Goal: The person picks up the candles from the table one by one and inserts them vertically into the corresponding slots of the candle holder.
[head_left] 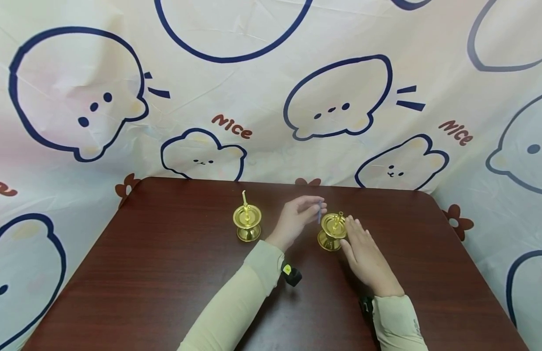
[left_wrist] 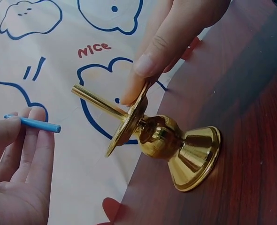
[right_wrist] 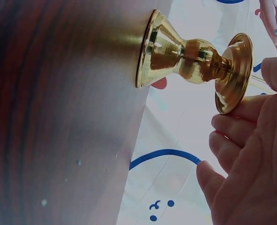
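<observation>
My left hand (head_left: pixel 294 217) pinches a thin blue candle (left_wrist: pixel 41 125) between thumb and fingers, just left of a golden candlestick (head_left: pixel 329 240). This candlestick stands upright on the table, and its narrow tube (left_wrist: pixel 98 101) rises bare from the dish. Beside it on the right, my right hand (head_left: pixel 368 256) touches the dish rim with fairly straight fingers (right_wrist: pixel 242 110). Further left stands a second golden candlestick (head_left: pixel 248 233), with a pale yellow candle (head_left: pixel 244 197) upright in it.
The dark wooden table (head_left: pixel 165 273) reaches back to a cloth (head_left: pixel 262 92) printed with cartoon shapes, which also hangs at both sides. A dark band with a device (head_left: pixel 291 274) sits on the left wrist.
</observation>
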The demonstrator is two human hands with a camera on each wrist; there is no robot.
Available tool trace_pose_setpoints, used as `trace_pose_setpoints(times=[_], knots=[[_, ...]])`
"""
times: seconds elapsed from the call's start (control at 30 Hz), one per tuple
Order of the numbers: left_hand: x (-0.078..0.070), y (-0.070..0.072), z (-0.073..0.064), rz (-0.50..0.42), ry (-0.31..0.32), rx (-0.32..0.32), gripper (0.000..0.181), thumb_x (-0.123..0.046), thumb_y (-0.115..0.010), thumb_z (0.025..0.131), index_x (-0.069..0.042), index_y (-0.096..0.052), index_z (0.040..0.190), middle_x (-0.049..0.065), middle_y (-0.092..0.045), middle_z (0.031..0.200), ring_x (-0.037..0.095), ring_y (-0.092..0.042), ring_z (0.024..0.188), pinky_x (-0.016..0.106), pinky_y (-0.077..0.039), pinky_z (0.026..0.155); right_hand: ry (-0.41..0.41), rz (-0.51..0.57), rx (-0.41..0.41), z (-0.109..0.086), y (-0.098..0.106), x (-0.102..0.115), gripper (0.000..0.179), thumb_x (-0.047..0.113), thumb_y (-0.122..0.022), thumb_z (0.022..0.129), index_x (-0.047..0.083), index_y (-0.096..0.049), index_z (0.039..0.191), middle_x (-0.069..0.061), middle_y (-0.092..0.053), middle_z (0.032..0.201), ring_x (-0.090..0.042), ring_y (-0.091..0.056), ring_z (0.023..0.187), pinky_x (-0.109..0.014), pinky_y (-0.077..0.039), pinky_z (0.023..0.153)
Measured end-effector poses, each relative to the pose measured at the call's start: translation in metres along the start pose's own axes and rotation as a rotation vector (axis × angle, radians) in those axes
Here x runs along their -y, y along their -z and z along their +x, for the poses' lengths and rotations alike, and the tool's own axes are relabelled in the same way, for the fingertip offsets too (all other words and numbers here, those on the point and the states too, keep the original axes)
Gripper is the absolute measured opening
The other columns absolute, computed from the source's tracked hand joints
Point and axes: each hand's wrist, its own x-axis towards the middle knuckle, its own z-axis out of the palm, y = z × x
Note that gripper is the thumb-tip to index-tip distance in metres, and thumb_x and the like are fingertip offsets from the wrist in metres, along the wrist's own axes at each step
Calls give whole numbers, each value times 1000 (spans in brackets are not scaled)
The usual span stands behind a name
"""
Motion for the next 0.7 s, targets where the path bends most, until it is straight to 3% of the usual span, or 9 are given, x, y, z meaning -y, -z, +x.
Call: trace_pose_setpoints(times=[0.7], knots=[[-2, -17, 10, -5, -7, -30, 25, -8, -61, 101, -3, -65, 126, 15, -70, 122, 20, -69, 111, 32, -53, 98, 8, 3, -11, 0, 0, 1, 62, 32, -40, 111, -3, -22, 159, -21, -20, 165, -41, -18, 152, -61, -18, 120]])
